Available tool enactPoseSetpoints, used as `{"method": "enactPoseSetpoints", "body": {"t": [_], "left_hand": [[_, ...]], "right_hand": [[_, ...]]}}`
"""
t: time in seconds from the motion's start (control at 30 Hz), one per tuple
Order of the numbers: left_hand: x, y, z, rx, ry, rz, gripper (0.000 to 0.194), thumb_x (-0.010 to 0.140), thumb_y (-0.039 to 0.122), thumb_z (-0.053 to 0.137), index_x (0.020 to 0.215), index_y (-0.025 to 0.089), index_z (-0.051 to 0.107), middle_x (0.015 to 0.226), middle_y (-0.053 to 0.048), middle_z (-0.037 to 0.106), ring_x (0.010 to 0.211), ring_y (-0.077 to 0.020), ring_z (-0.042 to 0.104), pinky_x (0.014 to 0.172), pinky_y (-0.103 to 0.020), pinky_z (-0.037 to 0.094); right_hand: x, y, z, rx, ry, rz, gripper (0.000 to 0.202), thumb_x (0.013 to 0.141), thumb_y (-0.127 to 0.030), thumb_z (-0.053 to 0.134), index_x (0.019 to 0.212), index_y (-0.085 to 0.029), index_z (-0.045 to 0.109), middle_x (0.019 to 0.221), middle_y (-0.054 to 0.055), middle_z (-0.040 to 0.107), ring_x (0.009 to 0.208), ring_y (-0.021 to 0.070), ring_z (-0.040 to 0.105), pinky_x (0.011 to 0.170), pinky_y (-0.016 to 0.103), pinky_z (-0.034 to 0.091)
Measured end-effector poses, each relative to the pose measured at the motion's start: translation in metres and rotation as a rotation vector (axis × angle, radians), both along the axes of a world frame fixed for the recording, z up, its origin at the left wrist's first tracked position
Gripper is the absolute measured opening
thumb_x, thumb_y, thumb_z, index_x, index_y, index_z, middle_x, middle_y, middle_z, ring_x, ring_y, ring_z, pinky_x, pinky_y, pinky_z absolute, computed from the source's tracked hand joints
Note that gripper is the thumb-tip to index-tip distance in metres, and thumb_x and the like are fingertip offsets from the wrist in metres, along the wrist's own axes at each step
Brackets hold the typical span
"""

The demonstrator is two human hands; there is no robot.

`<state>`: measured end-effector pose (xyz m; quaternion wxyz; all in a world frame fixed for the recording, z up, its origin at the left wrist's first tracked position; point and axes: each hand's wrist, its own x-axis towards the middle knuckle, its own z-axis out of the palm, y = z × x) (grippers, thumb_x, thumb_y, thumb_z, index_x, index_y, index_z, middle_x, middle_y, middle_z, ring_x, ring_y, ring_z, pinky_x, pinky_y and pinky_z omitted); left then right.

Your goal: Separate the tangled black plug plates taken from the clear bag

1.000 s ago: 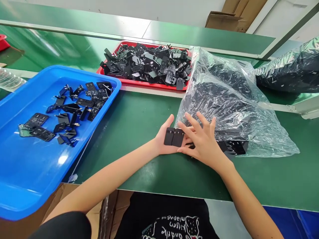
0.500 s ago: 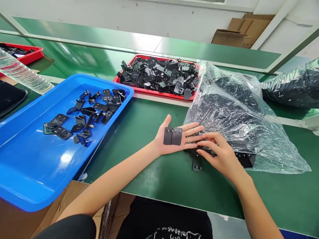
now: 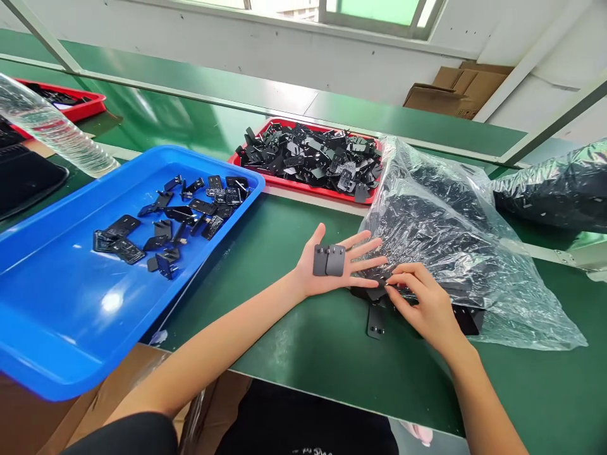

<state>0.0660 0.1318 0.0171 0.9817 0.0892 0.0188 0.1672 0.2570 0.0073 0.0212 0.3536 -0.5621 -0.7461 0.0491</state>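
- Head view: your left hand (image 3: 327,286) is spread palm up, two overlapping black plates (image 3: 336,260) lying on it.
- Your right hand (image 3: 429,309) pinches a third plate (image 3: 377,293) between thumb and fingertips, beside the clear bag (image 3: 427,253).
- A loose plate (image 3: 376,323) lies on the green table (image 3: 284,354).
- More pieces lie in the blue tray (image 3: 57,303) and the red tray (image 3: 303,182).

Held pieces (image 3: 334,261) between tray (image 3: 57,278) and bag (image 3: 439,237)
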Motion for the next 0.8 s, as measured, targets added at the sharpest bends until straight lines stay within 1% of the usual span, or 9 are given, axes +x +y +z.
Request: {"method": "enactPoseSetpoints", "body": {"t": [0.1, 0.23, 0.33, 0.43, 0.53, 0.63, 0.8], "left_hand": [[-0.002, 0.005, -0.002, -0.034, -0.026, 0.038, 0.071, 0.092, 0.056, 0.028, 0.148, 0.014, 0.027, 0.151, -0.013, 0.034, 0.139, -0.0406, 0.025, 0.102, -0.062, 0.029], [-0.001, 0.004, -0.007, -0.071, 0.007, 0.037, 0.077, 0.091, 0.061, 0.029, 0.148, 0.009, 0.027, 0.146, -0.016, 0.042, 0.137, -0.0397, 0.032, 0.103, -0.057, 0.031], [0.003, -0.005, -0.008, -0.080, 0.052, -0.051, 0.081, 0.090, 0.066, 0.025, 0.145, 0.007, 0.033, 0.138, -0.019, 0.050, 0.129, -0.0366, 0.043, 0.102, -0.054, 0.032], [0.007, -0.017, -0.008, -0.087, 0.073, -0.178, 0.084, 0.088, 0.071, 0.024, 0.137, 0.005, 0.043, 0.120, -0.021, 0.062, 0.115, -0.0343, 0.054, 0.104, -0.057, 0.028], [0.008, -0.024, -0.008, -0.100, 0.076, -0.228, 0.084, 0.087, 0.073, 0.025, 0.129, 0.005, 0.051, 0.107, -0.020, 0.066, 0.106, -0.0326, 0.059, 0.106, -0.058, 0.024], [0.009, -0.025, -0.008, -0.094, 0.079, -0.218, 0.082, 0.088, 0.071, 0.025, 0.127, 0.004, 0.053, 0.111, -0.021, 0.065, 0.108, -0.0324, 0.058, 0.108, -0.056, 0.022], [0.009, -0.024, -0.008, -0.062, 0.077, -0.195, 0.081, 0.089, 0.068, 0.025, 0.131, 0.003, 0.049, 0.124, -0.025, 0.058, 0.120, -0.0363, 0.052, 0.108, -0.054, 0.023]], "right_hand": [[0.005, 0.000, 0.005, 0.076, 0.033, -0.022, 0.011, 0.088, -0.010, 0.055, 0.092, -0.021, 0.056, 0.093, 0.004, 0.058, 0.074, 0.0131, 0.059, 0.068, 0.026, 0.049], [0.003, 0.000, 0.010, 0.157, 0.129, -0.047, 0.014, 0.087, -0.009, 0.057, 0.091, -0.022, 0.057, 0.092, 0.004, 0.062, 0.084, 0.0153, 0.061, 0.073, 0.028, 0.050], [-0.004, 0.004, 0.008, 0.178, 0.161, -0.014, 0.013, 0.087, -0.010, 0.057, 0.092, -0.022, 0.058, 0.093, 0.004, 0.064, 0.088, 0.0176, 0.061, 0.077, 0.032, 0.050], [-0.010, 0.009, 0.005, 0.177, 0.115, 0.012, 0.013, 0.087, -0.012, 0.056, 0.092, -0.023, 0.061, 0.096, 0.006, 0.066, 0.095, 0.0211, 0.058, 0.082, 0.038, 0.050], [-0.012, 0.013, 0.001, 0.153, 0.095, 0.007, 0.014, 0.088, -0.013, 0.055, 0.091, -0.024, 0.063, 0.099, 0.006, 0.066, 0.101, 0.0234, 0.056, 0.086, 0.043, 0.050], [-0.014, 0.015, -0.001, 0.140, 0.106, 0.000, 0.014, 0.087, -0.013, 0.055, 0.091, -0.024, 0.064, 0.101, 0.007, 0.066, 0.102, 0.0238, 0.055, 0.085, 0.044, 0.050], [-0.023, 0.016, -0.005, 0.144, 0.122, -0.025, 0.015, 0.088, -0.013, 0.054, 0.092, -0.024, 0.063, 0.101, 0.007, 0.064, 0.101, 0.0229, 0.055, 0.084, 0.041, 0.050]]}}
